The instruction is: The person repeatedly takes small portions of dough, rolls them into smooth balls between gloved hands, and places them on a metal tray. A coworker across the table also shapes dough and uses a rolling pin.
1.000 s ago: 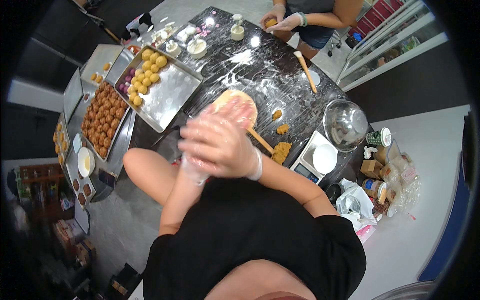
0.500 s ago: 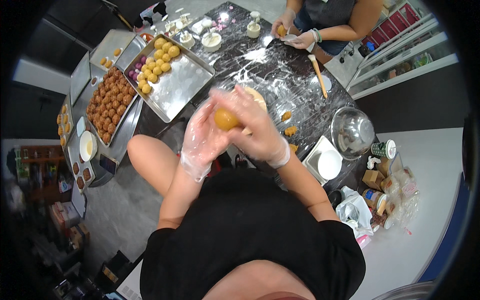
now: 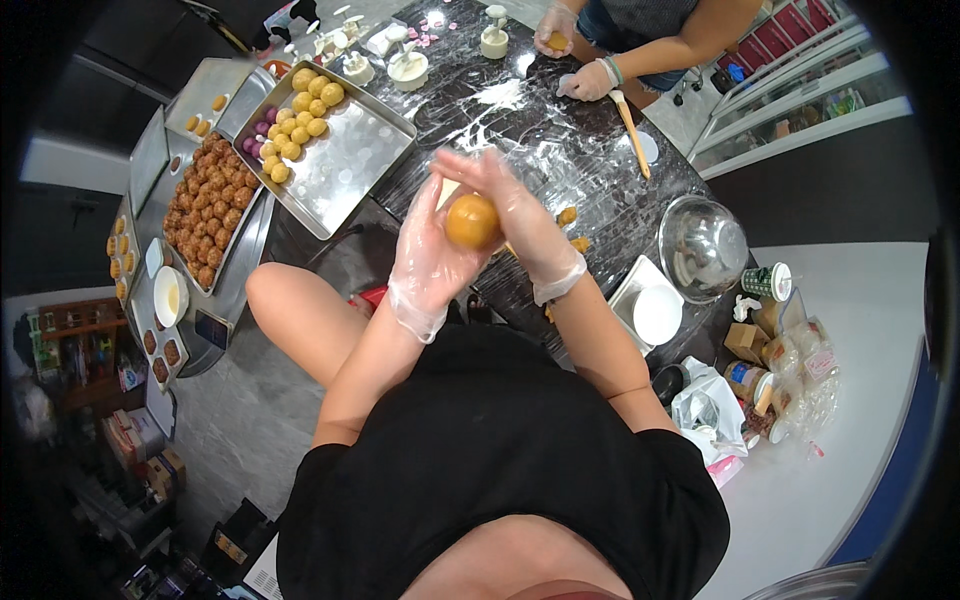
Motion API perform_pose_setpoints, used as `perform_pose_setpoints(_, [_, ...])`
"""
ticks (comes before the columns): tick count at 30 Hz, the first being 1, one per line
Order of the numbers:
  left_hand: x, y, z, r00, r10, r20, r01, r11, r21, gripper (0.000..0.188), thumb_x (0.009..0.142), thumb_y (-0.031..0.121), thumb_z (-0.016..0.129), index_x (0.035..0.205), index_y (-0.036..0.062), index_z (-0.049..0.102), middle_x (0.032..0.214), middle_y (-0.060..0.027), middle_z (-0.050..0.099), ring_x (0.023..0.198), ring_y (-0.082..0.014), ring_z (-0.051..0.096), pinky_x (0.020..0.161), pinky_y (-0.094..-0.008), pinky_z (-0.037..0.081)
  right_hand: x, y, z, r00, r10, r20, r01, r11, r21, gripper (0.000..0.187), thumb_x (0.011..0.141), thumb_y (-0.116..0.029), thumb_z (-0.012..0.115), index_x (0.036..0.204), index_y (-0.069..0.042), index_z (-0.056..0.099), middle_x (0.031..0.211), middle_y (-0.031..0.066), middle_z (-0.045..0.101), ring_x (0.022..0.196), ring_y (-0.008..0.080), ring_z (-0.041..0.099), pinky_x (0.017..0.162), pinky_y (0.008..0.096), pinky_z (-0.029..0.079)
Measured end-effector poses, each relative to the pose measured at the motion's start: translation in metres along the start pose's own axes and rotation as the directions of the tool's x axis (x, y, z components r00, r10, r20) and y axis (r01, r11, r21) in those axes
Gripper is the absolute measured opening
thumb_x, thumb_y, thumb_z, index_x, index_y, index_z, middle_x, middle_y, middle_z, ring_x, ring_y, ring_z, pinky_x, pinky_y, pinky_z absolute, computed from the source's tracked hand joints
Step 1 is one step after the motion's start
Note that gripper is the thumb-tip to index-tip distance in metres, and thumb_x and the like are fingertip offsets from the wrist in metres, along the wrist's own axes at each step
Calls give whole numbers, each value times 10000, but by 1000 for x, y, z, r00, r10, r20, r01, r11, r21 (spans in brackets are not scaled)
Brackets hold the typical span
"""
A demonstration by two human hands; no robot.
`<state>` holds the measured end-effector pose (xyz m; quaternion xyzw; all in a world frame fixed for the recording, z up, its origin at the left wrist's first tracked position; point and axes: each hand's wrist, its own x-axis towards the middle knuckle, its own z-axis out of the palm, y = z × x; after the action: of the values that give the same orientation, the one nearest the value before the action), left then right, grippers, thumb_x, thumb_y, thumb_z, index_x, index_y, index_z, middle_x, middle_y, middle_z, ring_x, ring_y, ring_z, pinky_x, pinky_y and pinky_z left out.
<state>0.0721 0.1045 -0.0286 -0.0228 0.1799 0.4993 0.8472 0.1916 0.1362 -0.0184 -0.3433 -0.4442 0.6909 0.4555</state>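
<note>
At the far left, a tray holds a heap of brown balls [image 3: 210, 205], with a white bowl [image 3: 172, 296] just beside it. Next, a rectangular metal tray [image 3: 350, 185] bears yellow balls [image 3: 300, 115] and a few purple balls [image 3: 258, 135] along its left side. The gloved left hand [image 3: 430, 255] cups a smooth amber ball [image 3: 473, 221] against its palm, above the dark table's near edge. The gloved right hand [image 3: 535, 225], fingers extended, meets it from the other side, so the ball is clasped between both palms. Something pale behind the hands may be a round board, though it is mostly hidden. Beyond, a co-worker's hand [image 3: 555, 35] holds another ball. Rightward lie orange dough scraps [image 3: 568, 216], a wooden-handled brush [image 3: 630, 135], a white bowl on a kitchen scale [image 3: 627, 290], and a steel mixing bowl [image 3: 702, 248].
</note>
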Motion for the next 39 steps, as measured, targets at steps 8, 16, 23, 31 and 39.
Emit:
perform_pose_setpoints(8, [31, 3, -34, 991, -29, 131, 30, 1000, -1, 378, 1067, 277, 368, 1354, 55, 474, 1333, -102, 561, 1226, -233, 554, 1071, -425, 446, 1, 2, -34, 821, -506, 263, 494, 403, -770, 314, 930, -295, 625, 1130, -63, 692, 1157, 112, 701, 1125, 317, 648, 1128, 573, 302])
perform_pose_setpoints(16, [45, -4, -34, 1000, -20, -13, 24, 951, 308, 313, 1051, 227, 426, 1258, 22, 542, 1243, -117, 620, 1161, -239, 595, 1033, -398, 467, 5, 16, -33, 792, -594, 141, 476, 457, -751, 248, 884, -177, 678, 1089, -43, 720, 1107, 135, 718, 1046, 310, 687, 1007, 435, 479])
perform_pose_setpoints(23, [58, 17, 3, 984, -175, -26, 175, 985, -6, 540, 1067, 348, 366, 1437, -45, 380, 1426, -179, 495, 1350, -312, 452, 1174, -406, 326, 4, 19, -60, 707, -663, 245, 617, 409, -672, 329, 811, -208, 728, 1101, -54, 701, 1149, 157, 688, 1031, 345, 666, 937, 400, 513])
perform_pose_setpoints(31, [82, 21, -9, 930, -337, 149, 359, 919, -163, 518, 1068, 357, 359, 1425, -17, 371, 1345, -220, 544, 1235, -348, 560, 1103, -493, 419, 13, 21, -83, 729, -674, 116, 531, 450, -718, 364, 793, -177, 745, 1134, -60, 691, 1231, 165, 650, 1106, 334, 647, 959, 409, 503])
perform_pose_setpoints(39, [132, -5, -32, 916, -384, 118, 398, 908, -132, 659, 1035, 453, 453, 1433, -62, 341, 1418, -213, 472, 1310, -305, 495, 1125, -436, 387, 24, 45, -118, 749, -639, -177, 411, 657, -632, 358, 781, -154, 799, 1104, -51, 685, 1091, 141, 692, 998, 270, 689, 880, 342, 534])
